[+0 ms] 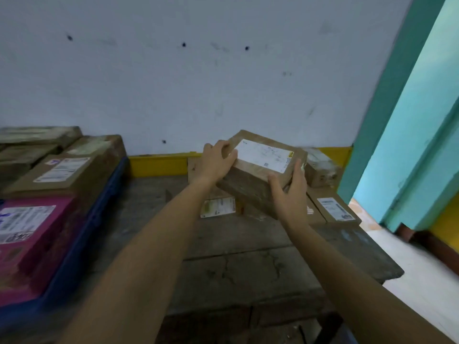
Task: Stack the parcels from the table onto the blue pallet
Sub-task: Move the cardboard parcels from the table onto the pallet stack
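Observation:
A brown cardboard parcel [250,181] with a white label on top is held tilted above the wooden table [248,264]. My left hand [216,162] grips its left end and my right hand [289,194] grips its near right corner. More brown parcels lie on the table beneath and beside it: a flat one with a label [218,207], one at the right edge [335,209] and one against the wall [320,170]. At the left, the blue pallet [82,244] carries several parcels, among them a pink one [32,227] and a labelled brown one [67,175].
A pale wall with a yellow base strip [159,165] stands behind the table. A teal door frame [397,120] rises at the right, with pale floor [422,269] below it. The table's right edge runs diagonally near that floor.

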Tool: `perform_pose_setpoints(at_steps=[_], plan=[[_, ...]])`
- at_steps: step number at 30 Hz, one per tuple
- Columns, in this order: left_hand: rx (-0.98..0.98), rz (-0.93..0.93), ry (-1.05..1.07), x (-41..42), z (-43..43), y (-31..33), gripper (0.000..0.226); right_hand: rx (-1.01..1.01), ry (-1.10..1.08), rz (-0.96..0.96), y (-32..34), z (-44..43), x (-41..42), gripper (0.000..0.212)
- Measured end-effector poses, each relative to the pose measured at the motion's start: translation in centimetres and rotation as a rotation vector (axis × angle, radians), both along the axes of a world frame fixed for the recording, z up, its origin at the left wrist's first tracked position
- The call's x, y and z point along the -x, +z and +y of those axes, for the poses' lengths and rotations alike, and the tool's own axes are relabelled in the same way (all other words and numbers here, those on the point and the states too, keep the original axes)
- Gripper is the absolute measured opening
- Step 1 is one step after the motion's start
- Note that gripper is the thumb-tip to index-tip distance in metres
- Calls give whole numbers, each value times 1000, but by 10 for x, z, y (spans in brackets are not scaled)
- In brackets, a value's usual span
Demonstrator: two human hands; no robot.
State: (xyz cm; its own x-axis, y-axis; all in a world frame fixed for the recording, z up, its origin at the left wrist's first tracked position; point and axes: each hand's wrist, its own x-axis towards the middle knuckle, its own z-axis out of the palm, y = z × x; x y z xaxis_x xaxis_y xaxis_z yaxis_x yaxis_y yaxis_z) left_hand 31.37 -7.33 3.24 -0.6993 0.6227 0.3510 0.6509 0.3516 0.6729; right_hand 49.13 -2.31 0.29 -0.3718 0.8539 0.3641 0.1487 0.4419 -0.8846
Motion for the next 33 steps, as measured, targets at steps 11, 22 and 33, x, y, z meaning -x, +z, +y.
perform_pose_setpoints(at_steps=[11, 22, 33], plan=[[-113, 69, 161, -16, -153, 55, 51, -119, 65, 33, 53, -117, 13, 74], [-199, 124, 470, 110, -384, 91, 50, -169, 329, 78, 94, -304, 173, 71], [-35, 82, 685, 234, -575, 52, 49, -20, 587, -29, 52, -470, 324, 76]])
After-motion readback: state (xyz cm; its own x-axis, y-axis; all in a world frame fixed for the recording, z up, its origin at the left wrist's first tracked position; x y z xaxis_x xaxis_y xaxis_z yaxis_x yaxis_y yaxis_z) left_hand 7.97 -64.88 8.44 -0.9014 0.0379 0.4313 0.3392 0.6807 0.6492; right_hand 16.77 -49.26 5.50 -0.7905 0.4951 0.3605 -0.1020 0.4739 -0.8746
